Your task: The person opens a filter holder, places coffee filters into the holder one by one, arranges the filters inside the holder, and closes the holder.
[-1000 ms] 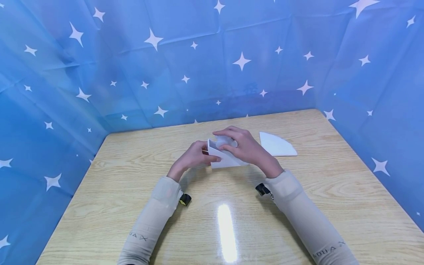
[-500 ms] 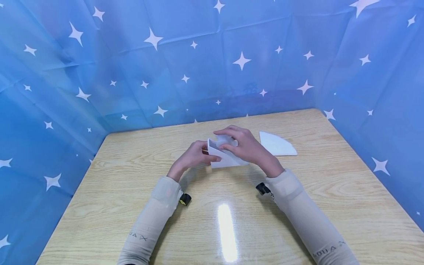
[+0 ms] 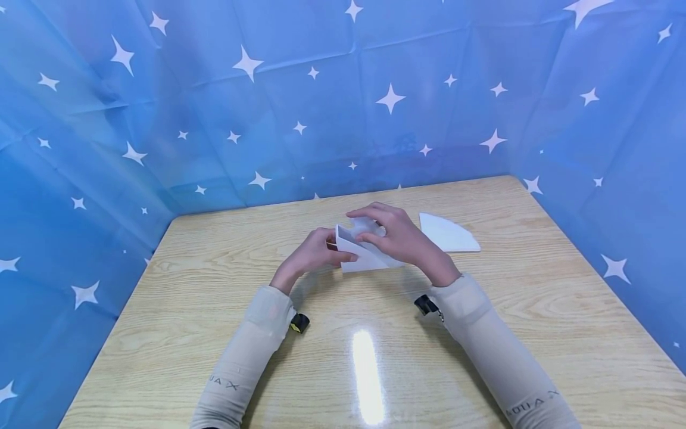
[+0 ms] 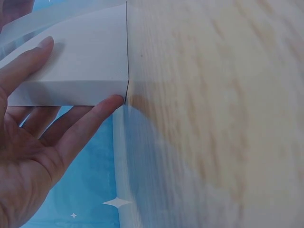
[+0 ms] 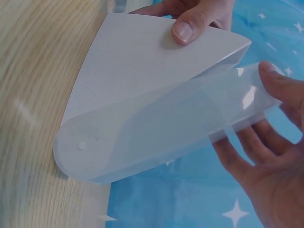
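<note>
A white fan-shaped case (image 5: 137, 61) stands tilted up on the table, its pointed end low. My left hand (image 3: 316, 247) grips it at the wide end, thumb (image 4: 35, 59) on its flat face and fingers along the curved edge. A translucent cover (image 5: 156, 123) with a rounded end is joined to the case near the point by a small round pin (image 5: 82, 146). My right hand (image 3: 399, 235) holds the cover's far end between thumb and fingers. The cover stands swung partly out, leaving a gap along the case's slanted side.
A flat white fan-shaped piece (image 3: 447, 233) lies on the wooden table (image 3: 214, 268), just right of my right hand. Blue cloth (image 3: 321, 119) with white stars hangs behind and at both sides of the table. Small black wrist devices (image 3: 426, 305) hang below both cuffs.
My right hand and the cover have drifted very slightly to the right. The left hand and the case stay in place.
</note>
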The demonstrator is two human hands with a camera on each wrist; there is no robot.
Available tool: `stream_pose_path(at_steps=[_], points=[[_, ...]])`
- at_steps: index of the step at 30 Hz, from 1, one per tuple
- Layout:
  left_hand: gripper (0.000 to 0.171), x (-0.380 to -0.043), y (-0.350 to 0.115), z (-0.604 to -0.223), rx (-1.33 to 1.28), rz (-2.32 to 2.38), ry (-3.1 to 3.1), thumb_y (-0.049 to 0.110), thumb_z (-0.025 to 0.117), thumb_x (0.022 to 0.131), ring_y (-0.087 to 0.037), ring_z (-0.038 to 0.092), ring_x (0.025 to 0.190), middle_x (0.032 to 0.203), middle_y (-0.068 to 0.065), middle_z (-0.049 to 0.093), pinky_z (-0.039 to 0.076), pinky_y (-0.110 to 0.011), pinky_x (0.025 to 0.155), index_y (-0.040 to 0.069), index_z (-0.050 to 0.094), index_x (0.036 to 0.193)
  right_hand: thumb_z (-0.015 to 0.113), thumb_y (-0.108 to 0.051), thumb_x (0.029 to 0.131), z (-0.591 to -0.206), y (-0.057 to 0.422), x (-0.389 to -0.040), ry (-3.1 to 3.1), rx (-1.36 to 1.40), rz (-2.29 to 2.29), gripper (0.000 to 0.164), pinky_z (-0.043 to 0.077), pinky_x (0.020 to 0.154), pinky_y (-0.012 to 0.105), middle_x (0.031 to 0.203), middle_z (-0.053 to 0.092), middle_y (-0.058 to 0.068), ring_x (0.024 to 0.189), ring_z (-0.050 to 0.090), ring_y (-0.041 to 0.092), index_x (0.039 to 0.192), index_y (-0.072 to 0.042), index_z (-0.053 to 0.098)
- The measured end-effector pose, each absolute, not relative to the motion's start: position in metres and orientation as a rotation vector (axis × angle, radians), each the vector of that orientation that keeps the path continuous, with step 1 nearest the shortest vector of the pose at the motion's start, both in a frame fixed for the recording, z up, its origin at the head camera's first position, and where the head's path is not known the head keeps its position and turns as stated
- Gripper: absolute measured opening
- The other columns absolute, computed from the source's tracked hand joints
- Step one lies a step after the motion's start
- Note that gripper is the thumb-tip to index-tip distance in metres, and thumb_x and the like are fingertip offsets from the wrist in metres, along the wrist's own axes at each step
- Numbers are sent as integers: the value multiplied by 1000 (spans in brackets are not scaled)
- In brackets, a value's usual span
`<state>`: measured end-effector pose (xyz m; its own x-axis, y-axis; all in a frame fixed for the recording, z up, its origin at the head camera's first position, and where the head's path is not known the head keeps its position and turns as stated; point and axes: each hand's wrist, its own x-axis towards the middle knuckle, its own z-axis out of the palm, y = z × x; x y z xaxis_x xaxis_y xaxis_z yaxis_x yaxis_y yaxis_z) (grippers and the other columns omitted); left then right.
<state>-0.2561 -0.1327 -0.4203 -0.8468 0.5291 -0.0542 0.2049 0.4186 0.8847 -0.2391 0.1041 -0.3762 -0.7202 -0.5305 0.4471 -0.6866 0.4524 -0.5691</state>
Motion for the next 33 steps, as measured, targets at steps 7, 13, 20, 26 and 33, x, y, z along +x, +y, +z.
stream_pose_path(at_steps=[7, 13, 20, 26, 33], points=[[33, -257, -133, -422, 638, 1412, 2343, 24, 82, 91, -35, 74, 89, 112, -10, 77, 61, -56, 77, 14, 72, 121, 77, -14, 94, -376, 105, -239, -2499, 1072, 1116, 44, 60, 79, 43, 132, 69, 13, 106, 70, 29, 137, -13, 67], [34, -256, -133, -420, 633, 1406, 2340, 24, 82, 91, -36, 74, 90, 112, -9, 77, 61, -58, 78, 15, 72, 122, 78, -14, 93, -375, 106, -239, -2509, 1056, 1099, 47, 60, 77, 43, 131, 69, 14, 107, 69, 30, 139, -13, 66], [34, -256, -133, -420, 628, 1403, 2340, 24, 81, 91, -36, 75, 93, 113, -9, 77, 62, -56, 78, 16, 72, 123, 78, -16, 94, -375, 107, -240, -2530, 1037, 1098, 47, 60, 76, 42, 131, 69, 13, 105, 70, 29, 139, -15, 66], [33, -256, -133, -420, 633, 1410, 2337, 23, 81, 92, -36, 74, 93, 114, -9, 76, 62, -57, 78, 16, 72, 123, 78, -16, 93, -375, 108, -242, -2528, 1047, 1103, 48, 61, 77, 43, 132, 69, 13, 107, 70, 30, 139, -14, 66], [35, -256, -132, -420, 631, 1408, 2341, 24, 82, 91, -33, 75, 92, 114, -9, 76, 62, -54, 77, 16, 72, 123, 78, -13, 93, -376, 108, -241, -2525, 1036, 1142, 47, 62, 87, 47, 133, 68, 13, 109, 72, 31, 138, -14, 67]])
